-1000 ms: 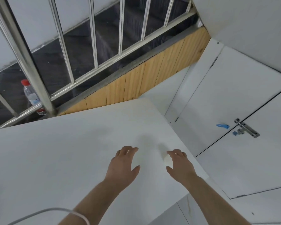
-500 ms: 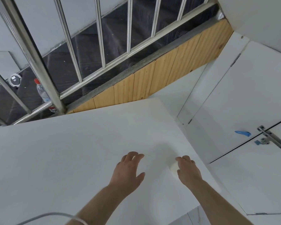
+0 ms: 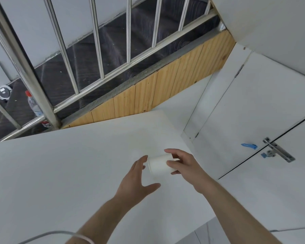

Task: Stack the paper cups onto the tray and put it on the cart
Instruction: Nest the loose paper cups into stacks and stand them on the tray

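A white paper cup [image 3: 158,164] hangs on its side just above the white table [image 3: 63,169], its rim turned to the left. My right hand [image 3: 184,166] grips it around the base end with curled fingers and thumb. Just left of the rim, my left hand [image 3: 136,180] is spread, fingers straight, its fingertips at the cup's rim. No tray or cart shows in the head view.
The table's right edge runs close beside my right hand, with white floor panels and a metal latch [image 3: 276,151] beyond. Behind the table are a wooden panel [image 3: 162,88] and a steel railing [image 3: 99,43]. A plastic bottle [image 3: 34,105] stands on the dark stairs at left.
My right hand has lifted the cup off the table near its right edge and brought it left, turned on its side. My left hand moved up to the cup's rim.
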### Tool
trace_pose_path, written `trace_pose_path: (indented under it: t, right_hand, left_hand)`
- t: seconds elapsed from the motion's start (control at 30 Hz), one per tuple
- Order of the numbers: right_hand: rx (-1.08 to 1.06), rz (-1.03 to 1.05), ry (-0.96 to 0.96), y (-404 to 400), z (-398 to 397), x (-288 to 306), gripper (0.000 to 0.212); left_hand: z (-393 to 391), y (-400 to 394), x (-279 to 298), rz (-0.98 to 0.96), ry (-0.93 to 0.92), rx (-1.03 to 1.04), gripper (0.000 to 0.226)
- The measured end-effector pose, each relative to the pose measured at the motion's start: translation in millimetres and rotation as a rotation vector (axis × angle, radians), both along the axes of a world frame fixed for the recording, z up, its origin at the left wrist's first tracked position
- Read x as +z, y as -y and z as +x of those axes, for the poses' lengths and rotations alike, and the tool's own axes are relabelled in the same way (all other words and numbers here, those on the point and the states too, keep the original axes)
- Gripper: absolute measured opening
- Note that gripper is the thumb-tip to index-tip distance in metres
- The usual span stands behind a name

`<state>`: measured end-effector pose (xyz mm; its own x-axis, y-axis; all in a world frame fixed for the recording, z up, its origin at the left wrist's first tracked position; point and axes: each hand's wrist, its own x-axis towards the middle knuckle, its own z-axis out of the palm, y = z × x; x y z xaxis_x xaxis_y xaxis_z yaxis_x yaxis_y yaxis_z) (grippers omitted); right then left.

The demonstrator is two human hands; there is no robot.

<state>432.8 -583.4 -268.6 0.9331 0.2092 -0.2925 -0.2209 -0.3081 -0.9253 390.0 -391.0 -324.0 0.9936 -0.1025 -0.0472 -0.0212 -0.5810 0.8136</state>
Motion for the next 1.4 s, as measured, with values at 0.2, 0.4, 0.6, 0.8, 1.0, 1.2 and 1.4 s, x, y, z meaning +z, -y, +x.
trace_pose_path:
  t: [0.2,0.4,0.6,0.8,1.0,1.2,1.4]
  right_hand:
    - [-0.004,0.137,-0.093,3.0,-8.3,4.2,0.037]
    - [0.006,-0.006,-0.044,4.2,-9.8,-6.2,0.024]
    - [-0.006,-0.309,0.268,-15.9,-16.2,-0.4,0.021]
    - [0.048,-0.335,0.179,-29.8,-23.6,-8.3,0.027]
    - [-0.019,-0.268,0.077,-39.0,-35.9,-8.4,0.031]
    - [-0.024,-0.216,0.020,-63.3,-52.8,-10.7,0.031]
    - [-0.072,-0.160,-0.005,-86.5,-62.8,-10.6,0.024]
  left_hand:
    - [-1.5,2.5,6.9,-0.125,0.042,0.015,0.078]
    - [-4.6,-0.1,8.8,-0.093,0.084,0.035,0.069]
    - [-3.9,0.6,12.7,0.133,0.200,0.038,0.071]
    - [-10.1,1.4,9.7,0.122,0.220,0.031,0.073]
    - [-25.4,-12.5,-4.2,-0.020,0.051,0.035,0.065]
    - [-42.9,-33.2,-27.3,-0.160,-0.082,0.065,0.057]
    - [-52.5,-50.9,-36.7,-0.234,-0.101,0.087,0.057]
